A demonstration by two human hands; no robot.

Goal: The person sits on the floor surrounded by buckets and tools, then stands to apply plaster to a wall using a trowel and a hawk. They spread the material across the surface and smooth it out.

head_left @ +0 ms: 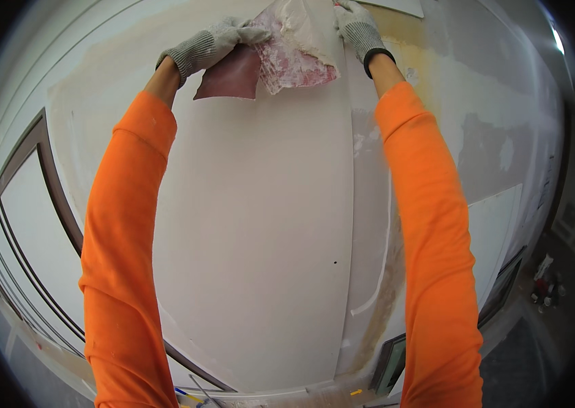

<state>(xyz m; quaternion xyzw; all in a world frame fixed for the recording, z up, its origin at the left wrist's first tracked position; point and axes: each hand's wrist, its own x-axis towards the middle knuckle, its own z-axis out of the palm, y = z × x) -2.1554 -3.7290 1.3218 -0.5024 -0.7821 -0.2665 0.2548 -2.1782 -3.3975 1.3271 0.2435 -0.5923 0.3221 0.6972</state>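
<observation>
High up in front of me, my left hand [223,42], in a grey-white knit glove, grips a dark-red sheet-like piece [232,73]. White plaster-like paste [294,51] coats its right part thickly, and the lower edge there is ragged. Also gloved, my right hand [359,27] is close to the wall beside a vertical panel seam, to the right of the paste. Its fingers are closed, and a small red bit shows at the fingertips. What it holds is mostly hidden at the top edge of the view.
The pale wall panel [253,224] fills the middle, with a small dark hole low on it. Grey and tan filler patches [495,146] mark the wall at right. A brown-framed opening [42,177] stands at left. Assorted items [547,285] lie on the floor at far right.
</observation>
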